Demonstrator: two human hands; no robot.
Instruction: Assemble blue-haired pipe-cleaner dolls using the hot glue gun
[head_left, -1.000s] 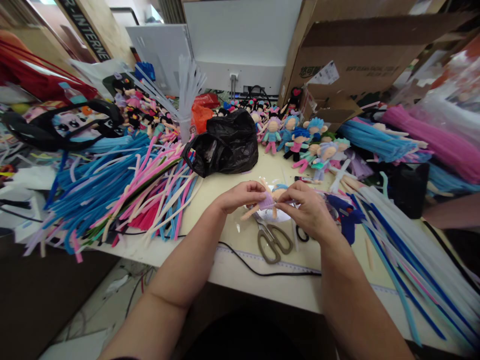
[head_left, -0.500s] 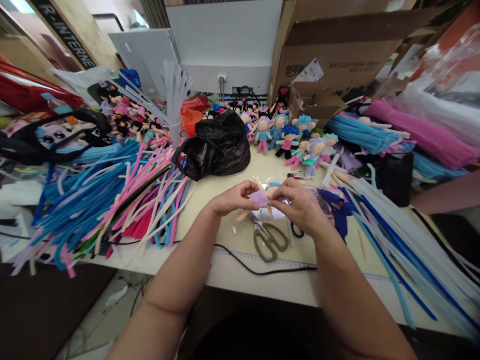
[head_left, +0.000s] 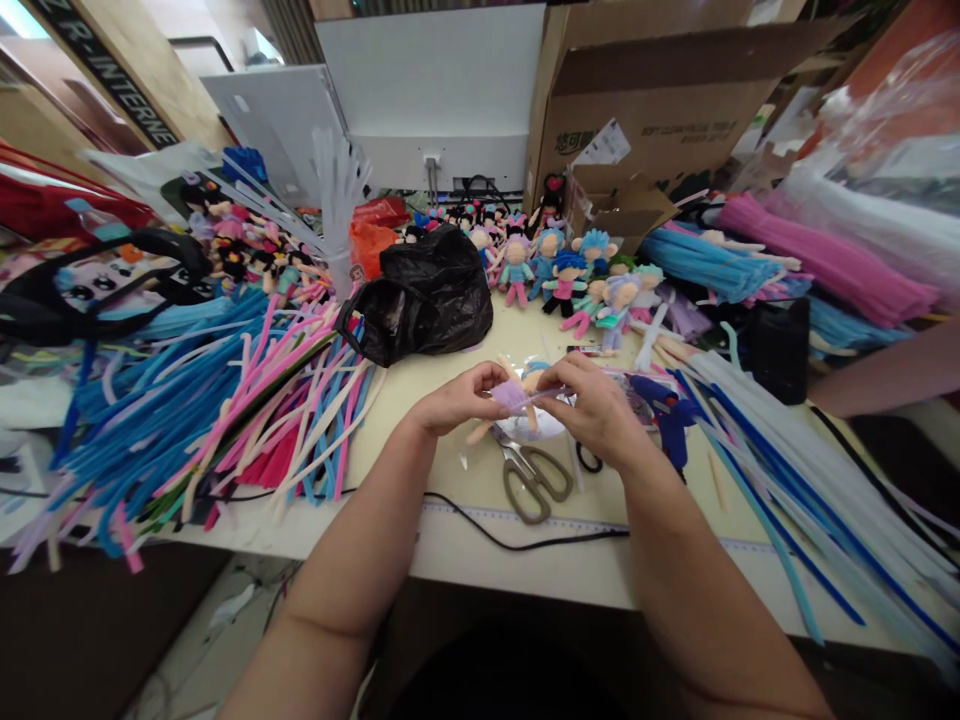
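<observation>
A small doll with a lilac body (head_left: 509, 396), beige limbs and some blue at its head is held up over the table. My left hand (head_left: 471, 393) pinches its lilac part from the left. On the right, my right hand (head_left: 589, 400) has its fingers closed on a thin lilac strip (head_left: 541, 394) that runs to the doll's body. Just below lie scissors (head_left: 535, 480) with olive handles, their blades partly under a clear plastic piece. The doll's head is partly hidden by my right fingers.
A blue glue gun (head_left: 666, 408) lies right of my right hand. Left are loose coloured pipe cleaners (head_left: 180, 400) and a black plastic bag (head_left: 442, 290). Finished dolls (head_left: 566, 280) and a cardboard box (head_left: 652, 110) stand behind. A black cable (head_left: 510, 546) crosses the front edge.
The view has shifted slightly, moving everything a little left in it. The lilac strip between my hands shows more plainly. Both hands keep their hold.
</observation>
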